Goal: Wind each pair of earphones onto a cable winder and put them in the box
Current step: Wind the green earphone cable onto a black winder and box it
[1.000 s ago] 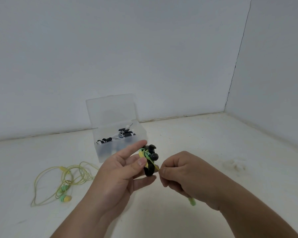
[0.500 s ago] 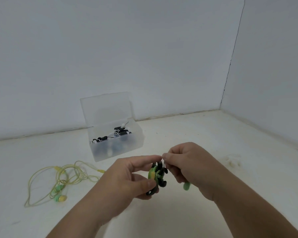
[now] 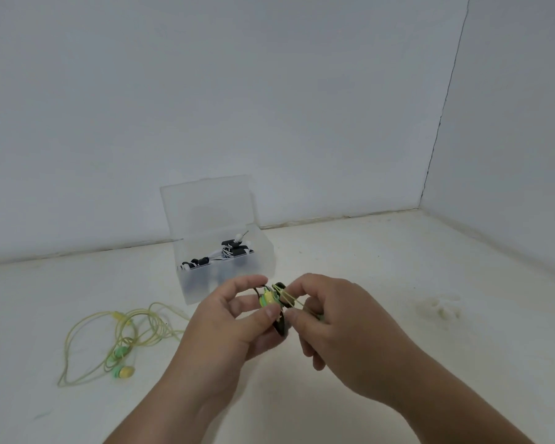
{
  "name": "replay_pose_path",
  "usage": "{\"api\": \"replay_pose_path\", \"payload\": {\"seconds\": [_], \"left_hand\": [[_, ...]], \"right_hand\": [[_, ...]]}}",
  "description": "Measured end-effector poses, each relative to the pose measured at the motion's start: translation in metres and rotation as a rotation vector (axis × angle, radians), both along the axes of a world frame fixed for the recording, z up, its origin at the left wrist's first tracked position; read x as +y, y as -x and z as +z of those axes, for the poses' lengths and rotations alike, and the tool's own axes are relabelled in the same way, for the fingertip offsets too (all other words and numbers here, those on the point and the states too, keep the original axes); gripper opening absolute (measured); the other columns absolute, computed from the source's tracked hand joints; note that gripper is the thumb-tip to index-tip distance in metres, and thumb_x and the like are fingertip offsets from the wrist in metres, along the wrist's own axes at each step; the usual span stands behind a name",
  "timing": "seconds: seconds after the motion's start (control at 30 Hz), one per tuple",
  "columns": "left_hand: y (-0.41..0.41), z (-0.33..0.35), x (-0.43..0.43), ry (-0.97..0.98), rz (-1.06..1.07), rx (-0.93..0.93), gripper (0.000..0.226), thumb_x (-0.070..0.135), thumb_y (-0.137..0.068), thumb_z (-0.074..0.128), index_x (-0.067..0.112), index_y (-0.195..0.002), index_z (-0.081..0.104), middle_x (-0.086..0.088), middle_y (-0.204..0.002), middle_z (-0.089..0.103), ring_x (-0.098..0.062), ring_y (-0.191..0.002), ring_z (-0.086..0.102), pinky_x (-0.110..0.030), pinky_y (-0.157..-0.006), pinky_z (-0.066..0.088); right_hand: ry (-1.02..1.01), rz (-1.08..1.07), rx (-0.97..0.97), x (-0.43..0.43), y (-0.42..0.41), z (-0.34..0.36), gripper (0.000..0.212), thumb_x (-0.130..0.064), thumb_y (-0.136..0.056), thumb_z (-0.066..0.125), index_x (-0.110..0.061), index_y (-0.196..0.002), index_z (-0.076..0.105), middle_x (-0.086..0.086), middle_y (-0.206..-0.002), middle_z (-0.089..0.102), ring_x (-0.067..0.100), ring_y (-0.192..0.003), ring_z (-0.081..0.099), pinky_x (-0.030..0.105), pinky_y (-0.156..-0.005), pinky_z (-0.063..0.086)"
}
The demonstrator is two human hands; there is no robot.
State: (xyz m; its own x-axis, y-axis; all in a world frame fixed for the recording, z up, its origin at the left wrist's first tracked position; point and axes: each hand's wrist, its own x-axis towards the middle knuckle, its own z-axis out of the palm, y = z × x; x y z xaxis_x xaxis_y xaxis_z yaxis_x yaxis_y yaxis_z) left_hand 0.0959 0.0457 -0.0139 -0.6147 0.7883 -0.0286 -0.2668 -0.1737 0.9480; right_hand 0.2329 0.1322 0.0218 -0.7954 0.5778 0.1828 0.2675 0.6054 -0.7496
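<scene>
My left hand (image 3: pixel 228 322) pinches a black cable winder (image 3: pixel 281 325) between thumb and fingers, with a green-and-yellow earbud (image 3: pixel 267 298) against it. My right hand (image 3: pixel 337 322) pinches the yellow earphone cable (image 3: pixel 290 296), which runs taut from the winder into its curled fingers. A clear plastic box (image 3: pixel 263 251) with its lid up stands just beyond my hands and holds wound black-and-white earphones (image 3: pixel 229 249). A second, loose yellow-green pair of earphones (image 3: pixel 122 344) lies tangled on the floor to the left.
Everything sits on a pale floor (image 3: pixel 382 257) in the corner of two white walls. A faint whitish smudge (image 3: pixel 439 307) marks the floor to the right of my hands.
My right hand has moved the yellow cable round the winder, first above it and now to its right side. The view has shifted slightly.
</scene>
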Motion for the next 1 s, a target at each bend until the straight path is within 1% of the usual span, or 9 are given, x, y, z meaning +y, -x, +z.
{"api": "replay_pose_path", "payload": {"seconds": [0.1,0.2,0.27,0.33,0.47,0.57,0.67,0.83,1.0], "left_hand": [[-0.001,0.001,0.001,-0.065,-0.008,-0.092,0.043,0.001,-0.074,0.070,0.006,-0.116,0.062,-0.016,-0.085,0.073,-0.026,-0.072,0.072,-0.035,-0.067,0.063],[-0.001,0.005,0.000,-0.138,0.019,-0.173,0.048,0.003,-0.069,0.068,0.004,-0.117,0.062,-0.017,-0.082,0.073,-0.022,-0.065,0.071,-0.034,-0.069,0.063],[0.000,0.007,0.000,-0.168,0.018,-0.207,0.048,0.003,-0.070,0.067,0.004,-0.118,0.063,-0.017,-0.086,0.073,-0.022,-0.065,0.071,-0.033,-0.069,0.063],[0.000,0.008,-0.001,-0.192,-0.002,-0.220,0.049,0.002,-0.072,0.065,0.003,-0.121,0.062,-0.018,-0.094,0.074,-0.025,-0.070,0.072,-0.033,-0.069,0.063],[0.000,0.012,-0.003,-0.209,-0.058,-0.202,0.051,0.000,-0.075,0.061,0.005,-0.126,0.061,-0.020,-0.098,0.073,-0.027,-0.070,0.071,-0.035,-0.068,0.063],[-0.002,0.014,-0.005,-0.201,-0.112,-0.165,0.052,0.000,-0.075,0.059,0.005,-0.126,0.062,-0.023,-0.102,0.071,-0.029,-0.068,0.069,-0.033,-0.060,0.061],[0.000,0.013,-0.006,-0.189,-0.123,-0.138,0.053,0.000,-0.074,0.059,0.005,-0.127,0.062,-0.023,-0.102,0.071,-0.030,-0.069,0.070,-0.034,-0.062,0.062],[0.000,0.010,-0.004,-0.158,-0.097,-0.089,0.050,0.001,-0.077,0.060,0.006,-0.126,0.062,-0.021,-0.101,0.072,-0.028,-0.073,0.070,-0.034,-0.068,0.062],[-0.003,0.005,-0.002,-0.107,-0.084,-0.048,0.038,-0.008,-0.091,0.053,0.009,-0.124,0.062,-0.021,-0.102,0.073,-0.031,-0.079,0.073,-0.030,-0.061,0.061]], "right_hand": [[-0.075,-0.020,0.039,-0.004,0.002,-0.003,0.010,-0.035,-0.095,0.057,-0.031,-0.094,0.066,0.001,-0.069,0.067,0.017,-0.060,0.063,0.038,-0.064,0.054],[-0.068,-0.064,0.052,-0.005,0.001,-0.002,0.019,-0.036,-0.095,0.058,-0.029,-0.080,0.066,-0.001,-0.066,0.066,0.015,-0.060,0.064,0.036,-0.063,0.054],[-0.030,-0.075,0.054,-0.004,0.002,-0.001,0.027,-0.035,-0.096,0.057,-0.027,-0.071,0.064,0.001,-0.064,0.066,0.016,-0.055,0.064,0.030,-0.057,0.050],[0.048,-0.091,0.070,-0.001,0.003,-0.002,0.032,-0.033,-0.097,0.056,-0.019,-0.070,0.066,0.002,-0.059,0.063,0.016,-0.049,0.059,0.027,-0.052,0.046],[0.294,-0.113,0.047,0.007,0.004,-0.006,0.032,-0.025,-0.099,0.054,-0.015,-0.076,0.074,-0.005,-0.057,0.059,0.013,-0.051,0.051,0.031,-0.061,0.048],[0.531,-0.083,0.069,0.010,0.002,-0.005,0.028,-0.015,-0.098,0.056,-0.008,-0.079,0.077,0.001,-0.062,0.061,0.016,-0.052,0.051,0.033,-0.069,0.053],[0.656,-0.089,0.112,0.016,0.000,-0.001,0.022,-0.007,-0.094,0.061,-0.004,-0.081,0.078,0.005,-0.063,0.061,0.017,-0.053,0.049,0.029,-0.065,0.054],[0.646,-0.106,0.107,0.018,-0.002,-0.001,0.011,-0.001,-0.085,0.069,-0.004,-0.076,0.074,0.009,-0.061,0.062,0.016,-0.047,0.050,0.032,-0.064,0.053],[0.594,-0.063,-0.009,0.015,0.000,-0.004,0.009,-0.001,-0.082,0.069,-0.003,-0.073,0.070,0.008,-0.055,0.059,0.018,-0.047,0.049,0.031,-0.060,0.049]]}}
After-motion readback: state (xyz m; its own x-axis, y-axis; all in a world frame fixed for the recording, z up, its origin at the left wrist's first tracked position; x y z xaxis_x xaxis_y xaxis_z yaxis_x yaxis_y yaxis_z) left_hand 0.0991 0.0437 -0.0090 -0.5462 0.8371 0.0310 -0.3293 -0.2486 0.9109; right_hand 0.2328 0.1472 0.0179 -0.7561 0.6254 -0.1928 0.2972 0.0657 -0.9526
